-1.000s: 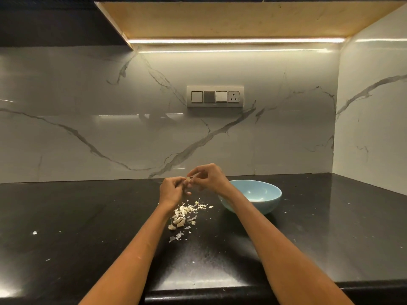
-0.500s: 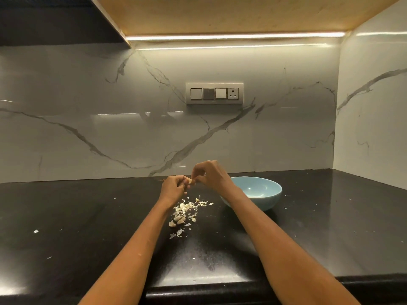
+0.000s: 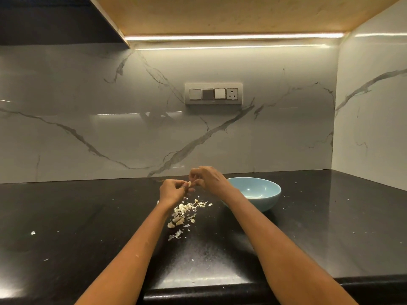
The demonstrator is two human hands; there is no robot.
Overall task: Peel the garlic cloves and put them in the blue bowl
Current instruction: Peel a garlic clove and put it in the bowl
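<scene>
My left hand (image 3: pixel 171 191) and my right hand (image 3: pixel 209 178) meet above the black counter, both pinching one small pale garlic clove (image 3: pixel 189 184) between their fingertips. Below them lies a pile of garlic cloves and loose skins (image 3: pixel 184 213) on the counter. The blue bowl (image 3: pixel 262 202) stands just right of my right wrist; its visible inside looks bare, though my right hand hides its left rim.
The black counter (image 3: pixel 330 227) runs to a marble back wall and a side wall on the right. A switch plate (image 3: pixel 213 94) sits on the back wall. Small white flecks lie scattered on the counter, one at the left (image 3: pixel 33 233).
My right hand has lifted slightly and its fingers have shifted on the clove. The left hand stays in place, and the view has tilted a little.
</scene>
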